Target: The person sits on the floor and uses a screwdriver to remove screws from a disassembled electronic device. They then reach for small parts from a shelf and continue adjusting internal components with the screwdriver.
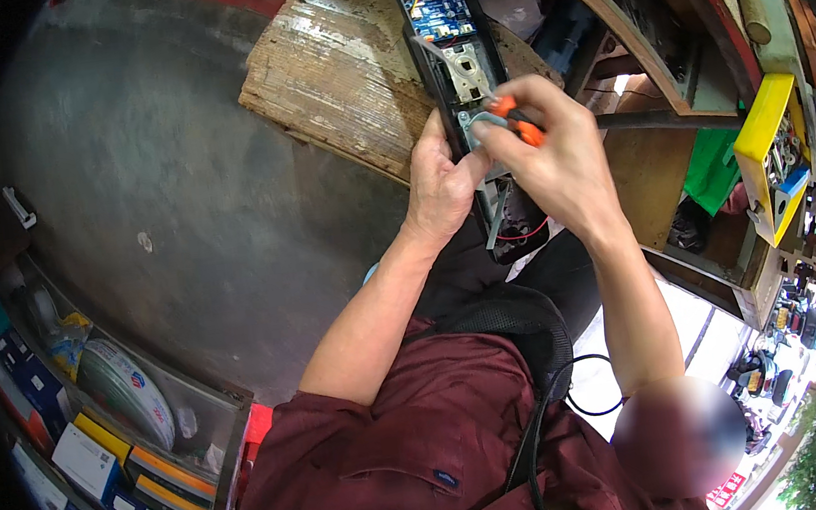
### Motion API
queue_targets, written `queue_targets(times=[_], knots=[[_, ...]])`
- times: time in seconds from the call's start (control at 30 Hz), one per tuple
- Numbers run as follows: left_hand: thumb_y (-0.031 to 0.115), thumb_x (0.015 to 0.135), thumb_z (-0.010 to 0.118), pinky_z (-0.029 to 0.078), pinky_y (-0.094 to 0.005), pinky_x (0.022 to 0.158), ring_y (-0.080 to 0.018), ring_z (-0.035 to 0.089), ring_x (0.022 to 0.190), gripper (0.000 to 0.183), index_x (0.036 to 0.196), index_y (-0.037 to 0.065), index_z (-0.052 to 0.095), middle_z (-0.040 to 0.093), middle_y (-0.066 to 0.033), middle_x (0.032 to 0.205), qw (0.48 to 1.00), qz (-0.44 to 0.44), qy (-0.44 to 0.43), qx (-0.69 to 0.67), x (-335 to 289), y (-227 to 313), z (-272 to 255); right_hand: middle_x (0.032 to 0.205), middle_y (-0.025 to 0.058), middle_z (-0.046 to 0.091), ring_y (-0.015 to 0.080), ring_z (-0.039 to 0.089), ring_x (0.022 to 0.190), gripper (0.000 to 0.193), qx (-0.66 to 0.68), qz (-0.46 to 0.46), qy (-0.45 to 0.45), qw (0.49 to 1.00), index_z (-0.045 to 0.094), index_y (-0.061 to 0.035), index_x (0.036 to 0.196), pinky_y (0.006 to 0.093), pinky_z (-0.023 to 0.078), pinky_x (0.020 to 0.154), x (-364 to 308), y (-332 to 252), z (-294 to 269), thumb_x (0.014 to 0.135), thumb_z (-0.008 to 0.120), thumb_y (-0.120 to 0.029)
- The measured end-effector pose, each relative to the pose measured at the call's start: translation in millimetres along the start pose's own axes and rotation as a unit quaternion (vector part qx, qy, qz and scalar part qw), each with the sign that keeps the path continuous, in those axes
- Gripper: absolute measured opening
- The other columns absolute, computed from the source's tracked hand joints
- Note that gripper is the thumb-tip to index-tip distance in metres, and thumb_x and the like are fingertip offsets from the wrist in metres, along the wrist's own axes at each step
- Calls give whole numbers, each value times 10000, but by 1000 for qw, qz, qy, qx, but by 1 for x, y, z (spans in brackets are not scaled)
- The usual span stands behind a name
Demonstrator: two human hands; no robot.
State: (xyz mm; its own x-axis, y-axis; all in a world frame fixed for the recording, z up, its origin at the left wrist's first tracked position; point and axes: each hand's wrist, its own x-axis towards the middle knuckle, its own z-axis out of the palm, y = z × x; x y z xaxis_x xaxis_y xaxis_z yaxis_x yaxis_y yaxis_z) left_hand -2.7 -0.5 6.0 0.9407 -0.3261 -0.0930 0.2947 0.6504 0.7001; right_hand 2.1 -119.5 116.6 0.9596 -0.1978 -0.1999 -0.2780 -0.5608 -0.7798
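Observation:
A long black housing, its open inner side facing up, looks like an electronic door lock panel (pixel 523 212). A blue circuit board (pixel 441 15) with coloured wires sits in its far part. Nearer me is a pale metal plate (pixel 466 71) with holes. My left hand (pixel 439 189) grips the housing by its left side, thumb over the edge. Between the thumb and fingers of my right hand (pixel 562 152) is a screwdriver with an orange and black handle (pixel 520 125). My right fingers partly hide the tool and the parts beneath it. A red wire (pixel 525 235) curves inside the near end.
A worn wooden board (pixel 336 67) lies beyond my left hand. At right stand a wooden frame (pixel 623 24) and a yellow bin (pixel 767 138) of small parts. A glass-sided case (pixel 232 431) with boxes (pixel 89 458) is at lower left.

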Motion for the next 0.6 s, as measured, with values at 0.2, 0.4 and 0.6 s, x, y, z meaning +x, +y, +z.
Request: queue_targets(times=[0.2,0.4,0.6], knots=[[90,949,683,531,-307,900,-156,658,980,323,1244,-3,590,690,-76,1111,992,-45,37,108,2,7,2,653,-34,548,57,476,626,339,65,-38,87,993,559,-47,713,269,400,556,-70,13,-39,930,805,-131],[17,962,573,568,-408,966,-293,697,1112,462,1412,-45,485,663,-181,1258,998,-43,26,46,7,19,19,731,86,613,154,536,606,259,214,-131,212,945,570,14,727,304,432,566,-112,24,-67,943,713,1],[17,956,556,581,-457,980,-331,696,1124,488,1429,-72,471,644,-229,1280,998,-40,4,38,4,14,19,844,152,678,121,557,597,139,295,-183,336,875,653,23,883,253,453,533,-135,30,-88,1008,627,-32]])
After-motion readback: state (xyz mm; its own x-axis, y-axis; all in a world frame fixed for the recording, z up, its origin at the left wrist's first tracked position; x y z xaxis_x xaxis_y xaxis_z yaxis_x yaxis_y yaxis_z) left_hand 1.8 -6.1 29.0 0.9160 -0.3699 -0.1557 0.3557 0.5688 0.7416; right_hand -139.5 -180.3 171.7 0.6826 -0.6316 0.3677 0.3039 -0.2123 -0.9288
